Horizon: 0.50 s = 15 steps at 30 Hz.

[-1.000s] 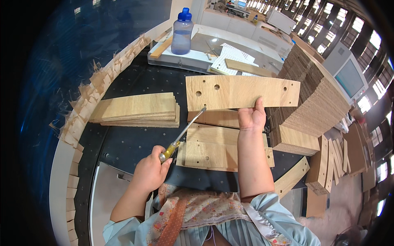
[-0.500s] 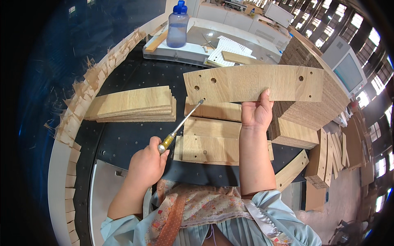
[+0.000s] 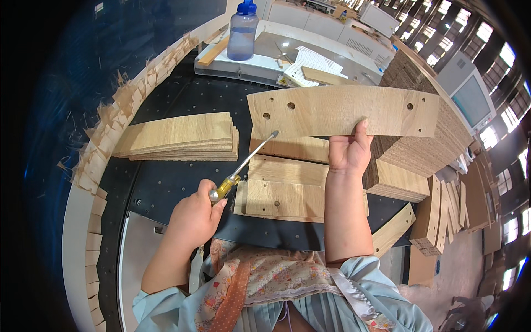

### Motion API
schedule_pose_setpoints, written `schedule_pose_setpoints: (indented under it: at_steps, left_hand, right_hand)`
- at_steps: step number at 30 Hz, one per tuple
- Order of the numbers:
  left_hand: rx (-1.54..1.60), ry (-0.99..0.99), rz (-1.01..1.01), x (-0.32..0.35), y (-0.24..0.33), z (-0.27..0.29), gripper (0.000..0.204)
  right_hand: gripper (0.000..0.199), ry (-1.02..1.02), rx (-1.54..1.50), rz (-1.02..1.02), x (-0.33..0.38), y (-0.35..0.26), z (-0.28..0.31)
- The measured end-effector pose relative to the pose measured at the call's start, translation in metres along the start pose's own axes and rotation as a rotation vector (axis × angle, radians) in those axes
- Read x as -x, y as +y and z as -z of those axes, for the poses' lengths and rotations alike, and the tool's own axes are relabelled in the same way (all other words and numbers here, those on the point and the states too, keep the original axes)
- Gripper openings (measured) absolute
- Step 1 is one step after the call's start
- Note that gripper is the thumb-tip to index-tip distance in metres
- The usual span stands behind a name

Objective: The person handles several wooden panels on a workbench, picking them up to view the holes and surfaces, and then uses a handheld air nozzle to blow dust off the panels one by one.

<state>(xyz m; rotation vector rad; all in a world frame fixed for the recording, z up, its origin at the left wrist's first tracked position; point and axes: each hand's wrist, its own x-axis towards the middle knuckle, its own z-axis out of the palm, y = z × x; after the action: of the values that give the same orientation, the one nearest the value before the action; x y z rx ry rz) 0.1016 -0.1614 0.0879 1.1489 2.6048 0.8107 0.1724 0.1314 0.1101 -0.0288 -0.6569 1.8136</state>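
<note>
Since a second ago, the held board (image 3: 354, 108) has shifted so that its right end reaches farther toward 3 o'clock. At 8 o'clock, the left hand (image 3: 193, 216) has its grip wrapped round the yellow handle of a screwdriver (image 3: 225, 187), whose tip sits at the board's lower left corner. The right hand (image 3: 349, 155) has its grip clamped on the board's lower edge, thumb on the near face, fingers hidden behind. Raised toward 2 o'clock, the board is likely stiff, fairly light and not slippery, with corners that may chip; mid-edge looks a balanced hold. It is long, pale and wood-grained, with larger and smaller round holes near both ends. Beyond, at 10 o'clock, similar boards (image 3: 180, 133) lie piled on the black desk (image 3: 166, 191).
</note>
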Motion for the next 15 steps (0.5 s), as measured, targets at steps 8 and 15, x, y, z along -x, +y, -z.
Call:
schedule_pose_setpoints:
  at_steps: [8,15]
  left_hand:
    - [0.479,0.118,0.027,0.012,-0.027,-0.006,0.023]
    - [0.752,0.306,0.031,0.021,-0.042,-0.007,0.021]
  right_hand:
    - [0.035,0.215,-0.090,-0.065,-0.005,-0.007,-0.002]
    - [0.038,0.272,-0.168,-0.193,0.002,-0.008,-0.015]
